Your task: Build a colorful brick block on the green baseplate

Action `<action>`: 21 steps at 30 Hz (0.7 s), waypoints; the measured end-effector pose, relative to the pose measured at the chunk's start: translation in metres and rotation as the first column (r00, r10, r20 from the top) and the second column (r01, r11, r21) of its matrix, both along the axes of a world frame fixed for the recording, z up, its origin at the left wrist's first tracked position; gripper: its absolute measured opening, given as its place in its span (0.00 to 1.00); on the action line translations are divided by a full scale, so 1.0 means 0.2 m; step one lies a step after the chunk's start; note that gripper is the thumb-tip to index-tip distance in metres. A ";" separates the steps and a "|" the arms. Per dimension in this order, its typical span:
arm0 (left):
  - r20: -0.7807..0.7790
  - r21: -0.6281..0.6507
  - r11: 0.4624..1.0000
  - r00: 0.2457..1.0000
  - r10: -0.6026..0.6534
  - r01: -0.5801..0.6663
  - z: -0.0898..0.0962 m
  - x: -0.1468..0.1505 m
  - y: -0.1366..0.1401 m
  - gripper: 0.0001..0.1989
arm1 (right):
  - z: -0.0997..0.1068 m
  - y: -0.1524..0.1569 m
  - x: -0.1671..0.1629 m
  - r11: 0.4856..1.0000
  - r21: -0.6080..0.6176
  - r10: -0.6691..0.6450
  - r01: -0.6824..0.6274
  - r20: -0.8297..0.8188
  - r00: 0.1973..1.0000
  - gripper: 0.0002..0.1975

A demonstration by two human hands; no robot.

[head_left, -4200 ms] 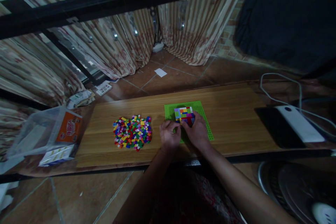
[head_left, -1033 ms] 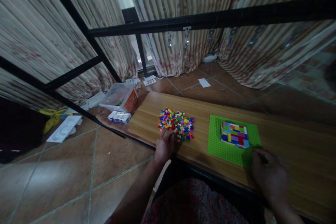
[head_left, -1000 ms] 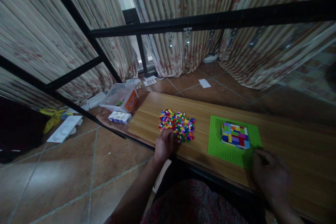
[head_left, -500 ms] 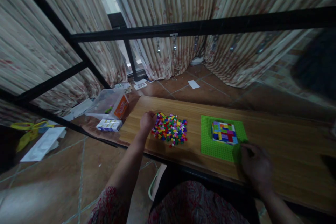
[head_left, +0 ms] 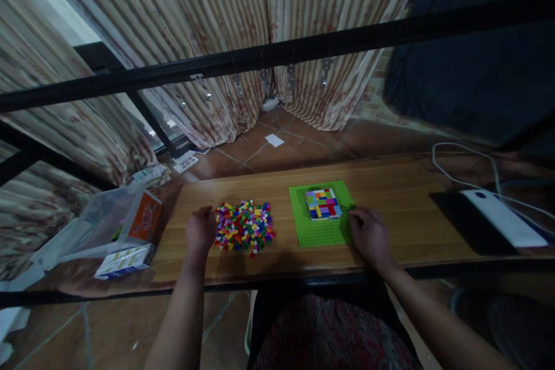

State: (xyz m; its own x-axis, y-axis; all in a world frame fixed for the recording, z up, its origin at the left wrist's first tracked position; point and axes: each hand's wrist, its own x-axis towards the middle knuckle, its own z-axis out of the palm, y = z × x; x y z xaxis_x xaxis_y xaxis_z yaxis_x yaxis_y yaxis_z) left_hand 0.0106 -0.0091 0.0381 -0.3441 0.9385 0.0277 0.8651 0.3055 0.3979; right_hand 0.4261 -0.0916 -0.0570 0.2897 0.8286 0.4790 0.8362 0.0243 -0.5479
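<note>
My left hand (head_left: 202,231) is at the left edge of a pile of small coloured building bricks (head_left: 243,225), its fingers curled closed. Whatever may be in them is hidden. On the right, a green baseplate (head_left: 323,237) carries a low square block of multicoloured bricks (head_left: 323,204), with some white along its side. My right hand (head_left: 370,237) rests by the plate's right edge, thumb and fingertips pinched together close to the brick block. Any piece between those fingertips is too small to make out.
The wooden tabletop (head_left: 277,269) has a dark metal frame. Left of it are a clear plastic box (head_left: 104,222) with an orange label and a small white-and-blue carton (head_left: 124,261). Toward the right end lie a white device (head_left: 503,218), a black pad (head_left: 470,225) and a white cable (head_left: 466,182).
My view has turned to the right, bringing the white device, black pad and cable into sight. Both hands stay beside the brick pile and the baseplate, with fingers still closed.
</note>
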 end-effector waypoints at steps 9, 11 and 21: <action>0.600 0.212 0.951 0.738 -0.308 0.224 -0.01 0.49 -0.20 0.14 | 0.01 0.00 -0.01 1.000 0.007 -0.003 0.003 -0.028 1.000 0.13; 0.675 0.222 0.937 0.650 -0.348 0.271 -0.05 0.61 -0.25 0.12 | 0.02 0.00 -0.01 1.000 0.003 0.003 -0.003 -0.034 0.999 0.12; 0.770 0.309 0.888 0.459 -0.443 0.339 -0.19 0.93 -0.21 0.06 | 0.02 0.00 -0.01 1.000 -0.008 0.001 -0.002 -0.056 0.998 0.12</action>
State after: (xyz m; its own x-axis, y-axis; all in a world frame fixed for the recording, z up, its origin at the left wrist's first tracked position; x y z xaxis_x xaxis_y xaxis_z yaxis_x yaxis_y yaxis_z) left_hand 0.1972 -0.0510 0.0010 0.1378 0.9896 0.0405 0.1737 -0.0644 0.9827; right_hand 0.4236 -0.0914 -0.0534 0.3148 0.8326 0.4557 0.8042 0.0210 -0.5940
